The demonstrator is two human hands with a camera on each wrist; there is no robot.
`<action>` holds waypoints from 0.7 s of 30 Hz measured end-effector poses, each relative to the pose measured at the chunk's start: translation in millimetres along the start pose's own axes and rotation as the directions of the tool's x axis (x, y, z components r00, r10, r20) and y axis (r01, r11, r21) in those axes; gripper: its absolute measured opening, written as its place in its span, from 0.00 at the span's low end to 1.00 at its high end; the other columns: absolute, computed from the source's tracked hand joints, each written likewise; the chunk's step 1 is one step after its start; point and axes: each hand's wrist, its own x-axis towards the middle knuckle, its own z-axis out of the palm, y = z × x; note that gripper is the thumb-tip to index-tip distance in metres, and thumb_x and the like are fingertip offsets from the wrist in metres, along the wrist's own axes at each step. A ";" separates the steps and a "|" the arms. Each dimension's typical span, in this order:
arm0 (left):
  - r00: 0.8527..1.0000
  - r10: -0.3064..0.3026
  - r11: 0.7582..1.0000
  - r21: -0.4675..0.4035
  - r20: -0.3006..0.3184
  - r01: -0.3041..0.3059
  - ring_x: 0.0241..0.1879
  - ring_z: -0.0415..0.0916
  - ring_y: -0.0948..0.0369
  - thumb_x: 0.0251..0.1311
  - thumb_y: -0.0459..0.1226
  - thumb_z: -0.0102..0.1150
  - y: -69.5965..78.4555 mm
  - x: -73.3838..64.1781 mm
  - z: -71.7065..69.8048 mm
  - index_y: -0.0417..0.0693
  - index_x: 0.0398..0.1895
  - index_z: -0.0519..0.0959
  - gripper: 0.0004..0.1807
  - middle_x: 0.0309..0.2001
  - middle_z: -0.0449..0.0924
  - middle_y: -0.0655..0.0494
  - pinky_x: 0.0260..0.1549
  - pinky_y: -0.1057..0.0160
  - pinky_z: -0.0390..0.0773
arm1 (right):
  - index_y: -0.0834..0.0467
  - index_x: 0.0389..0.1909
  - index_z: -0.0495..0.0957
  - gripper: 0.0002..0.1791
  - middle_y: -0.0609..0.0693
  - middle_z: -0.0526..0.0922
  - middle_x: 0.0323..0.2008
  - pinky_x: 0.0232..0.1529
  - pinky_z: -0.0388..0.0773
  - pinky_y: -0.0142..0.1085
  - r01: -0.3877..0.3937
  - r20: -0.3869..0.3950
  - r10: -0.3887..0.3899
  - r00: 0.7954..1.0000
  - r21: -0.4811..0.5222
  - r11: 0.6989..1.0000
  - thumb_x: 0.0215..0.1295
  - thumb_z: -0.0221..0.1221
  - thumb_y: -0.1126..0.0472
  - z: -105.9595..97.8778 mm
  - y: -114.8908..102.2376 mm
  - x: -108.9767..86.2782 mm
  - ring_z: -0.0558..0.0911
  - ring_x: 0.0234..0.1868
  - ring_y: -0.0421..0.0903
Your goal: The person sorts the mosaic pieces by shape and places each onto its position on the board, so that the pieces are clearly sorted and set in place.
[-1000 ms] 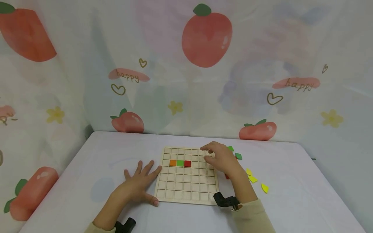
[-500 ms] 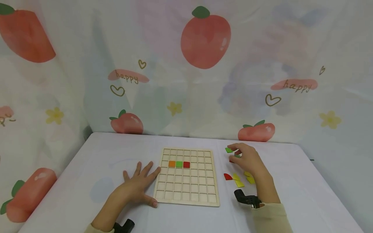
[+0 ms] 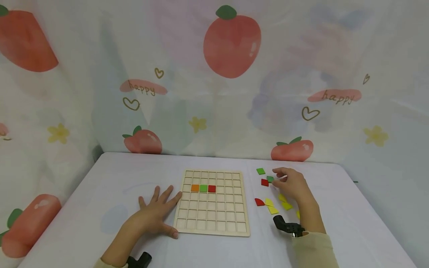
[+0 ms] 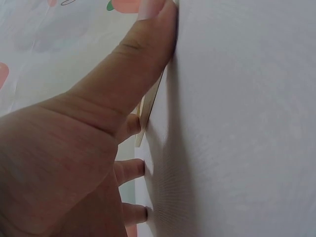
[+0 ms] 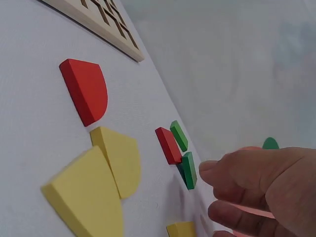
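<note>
A wooden grid board (image 3: 214, 233) lies on the white table, with an orange square tile (image 3: 195, 188), a green one (image 3: 203, 188) and a red one (image 3: 212, 189) side by side in one row. Fingers spread, my left hand (image 3: 151, 217) rests at the board's left edge; its thumb lies by the near corner. To the right of the board, my right hand (image 3: 293, 183) hovers with thumb and forefinger apart and nothing between them. Its thumb tip is right beside a dark green tile (image 5: 189, 170). Close by lie a red tile (image 3: 264, 182) and a light green tile (image 3: 260, 171).
Nearer the front, a red rounded piece (image 3: 259, 202) and several yellow pieces (image 3: 273, 210) lie right of the board, some partly behind my right forearm. A fruit-patterned cloth (image 3: 231, 111) hangs behind the table's far edge.
My right hand has moved right, from over the board's far right corner to the loose tiles, then slightly away from the light green tile. My left hand stays at the board's edge.
</note>
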 end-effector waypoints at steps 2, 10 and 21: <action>1.000 -0.002 1.000 -0.004 0.003 0.002 0.76 0.28 0.32 0.25 0.68 0.75 -0.3 -0.3 -0.5 0.64 0.79 0.55 0.69 0.81 0.41 0.47 0.54 0.15 0.29 | 0.56 0.66 0.73 0.28 0.60 0.78 0.56 0.52 0.78 0.54 -0.029 0.026 0.029 0.999 0.004 1.000 0.66 0.63 0.56 0.5 0.6 0.6 0.76 0.56 0.59; 1.000 0.002 1.000 -0.006 0.008 -0.002 0.76 0.27 0.32 0.26 0.68 0.75 -0.4 0.2 -0.6 0.64 0.79 0.55 0.69 0.81 0.41 0.48 0.54 0.15 0.29 | 0.55 0.68 0.71 0.31 0.62 0.76 0.56 0.51 0.79 0.53 -0.048 0.090 0.048 0.995 -0.006 0.999 0.64 0.64 0.55 5.0 0.5 0.2 0.74 0.54 0.59; 1.000 0.020 1.000 -0.008 -0.006 -0.020 0.76 0.28 0.32 0.25 0.68 0.74 -2.6 -0.9 0.5 0.64 0.79 0.54 0.69 0.81 0.41 0.47 0.54 0.15 0.30 | 0.57 0.55 0.80 0.20 0.61 0.76 0.52 0.49 0.79 0.51 -0.029 0.061 0.030 0.998 -0.029 0.999 0.63 0.66 0.58 9.1 -3.1 -0.9 0.74 0.50 0.57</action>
